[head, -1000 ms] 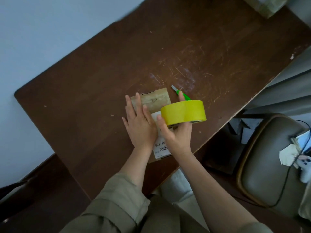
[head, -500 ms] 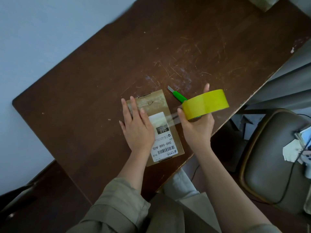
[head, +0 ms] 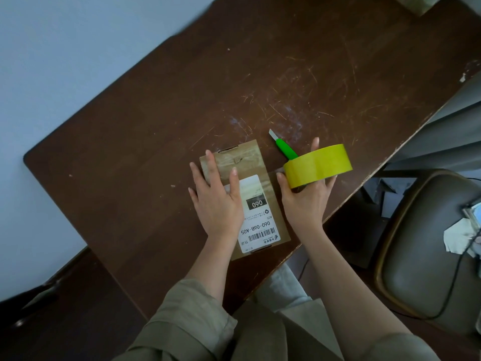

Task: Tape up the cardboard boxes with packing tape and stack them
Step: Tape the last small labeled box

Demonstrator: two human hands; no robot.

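Box flat under left hand, fingers straight; right hand just beside, gripping tape roll.

Both forearms are bare from wrist to near the elbow. The left hand and the right hand wear no rings, watch or gloves, and the nails look short and plain. The loose olive-khaki fabric sleeves are pushed up and bunched in soft folds at the elbows. Below them shows a matching olive garment, with pale grey-white cloth at the lap.
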